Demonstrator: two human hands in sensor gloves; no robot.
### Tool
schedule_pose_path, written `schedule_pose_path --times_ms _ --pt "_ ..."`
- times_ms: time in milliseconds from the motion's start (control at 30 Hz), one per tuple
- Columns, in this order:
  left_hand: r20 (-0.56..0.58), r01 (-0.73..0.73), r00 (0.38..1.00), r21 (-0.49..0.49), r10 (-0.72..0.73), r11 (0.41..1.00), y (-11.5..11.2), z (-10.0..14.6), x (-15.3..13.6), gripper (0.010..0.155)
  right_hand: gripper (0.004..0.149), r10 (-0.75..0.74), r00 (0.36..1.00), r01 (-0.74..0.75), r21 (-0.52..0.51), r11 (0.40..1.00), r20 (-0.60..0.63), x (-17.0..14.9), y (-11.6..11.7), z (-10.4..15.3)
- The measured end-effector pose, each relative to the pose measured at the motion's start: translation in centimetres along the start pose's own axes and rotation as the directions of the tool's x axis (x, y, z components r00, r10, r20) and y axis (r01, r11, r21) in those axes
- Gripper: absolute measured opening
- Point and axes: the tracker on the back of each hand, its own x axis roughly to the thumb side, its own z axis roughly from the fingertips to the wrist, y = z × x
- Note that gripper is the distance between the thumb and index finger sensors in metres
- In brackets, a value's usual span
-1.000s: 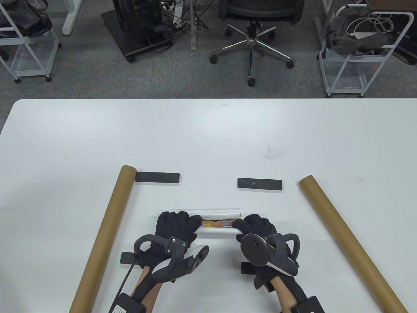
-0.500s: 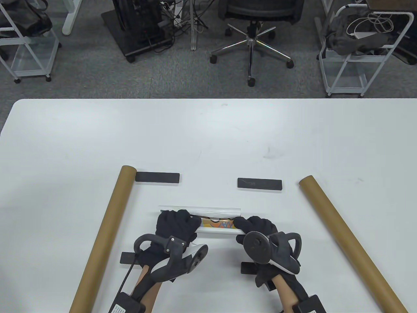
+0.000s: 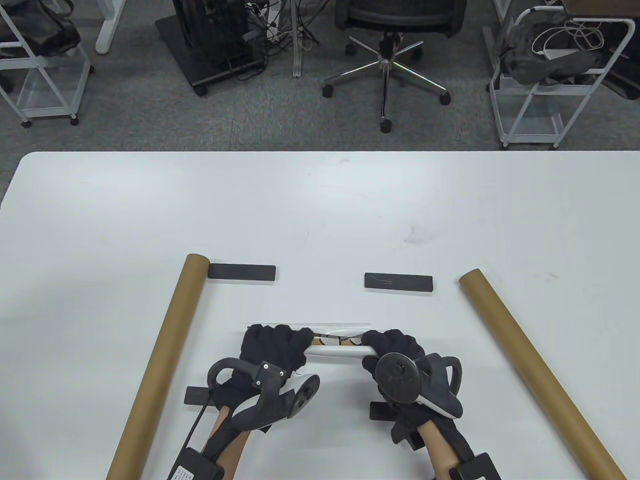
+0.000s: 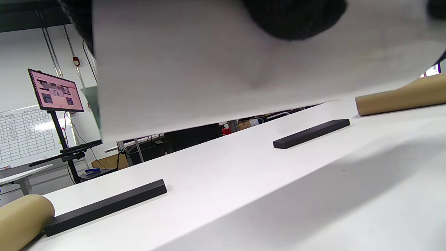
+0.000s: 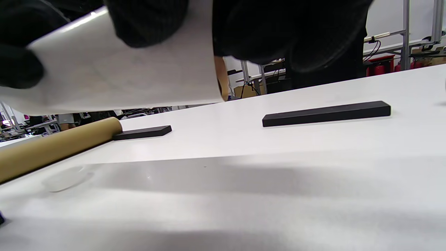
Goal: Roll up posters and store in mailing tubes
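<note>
A poster (image 3: 336, 346), white outside with a colourful print inside, lies rolled almost fully near the table's front edge. My left hand (image 3: 274, 346) grips its left end and my right hand (image 3: 392, 346) grips its right end. In the left wrist view the white roll (image 4: 223, 66) fills the top, with my fingers over it. In the right wrist view the roll (image 5: 115, 83) sits under my fingers (image 5: 146, 21), lifted a little off the table. Two brown mailing tubes lie on either side: one on the left (image 3: 165, 360), one on the right (image 3: 535, 370).
Two black bar weights lie beyond the poster, left (image 3: 241, 272) and right (image 3: 398, 282). Two more sit near my wrists, left (image 3: 196, 395) and right (image 3: 381, 411). The white table (image 3: 320, 210) stretches behind; an office chair (image 3: 387, 50) and carts stand on the floor.
The poster's loose far strip has shrunk as both hands rolled it tighter; less of the print shows. The hands have barely shifted position.
</note>
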Motion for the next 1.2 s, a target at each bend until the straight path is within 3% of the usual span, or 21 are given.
schedule_pose_path --times_ms 267,333,633,1200 --pt "-0.002 0.063 0.998 0.023 -0.063 0.998 0.11 0.05 0.03 0.058 0.047 0.006 1.000 -0.006 -0.016 1.000 -0.009 0.11 0.03 -0.04" --pt "-0.002 0.063 0.998 0.011 -0.063 0.998 0.01 -0.02 0.05 0.053 0.044 0.010 1.000 -0.010 -0.021 1.000 -0.004 0.16 0.05 -0.03" --pt "-0.017 0.052 0.999 0.008 -0.051 0.999 -0.03 -0.05 -0.17 0.049 0.051 0.017 1.000 -0.017 0.007 1.000 0.003 0.25 0.04 -0.09" --pt "-0.019 -0.018 1.000 -0.024 0.018 1.000 -0.19 -0.16 -0.52 0.060 0.055 0.030 1.000 -0.030 0.011 0.999 -0.008 0.12 0.00 -0.09"
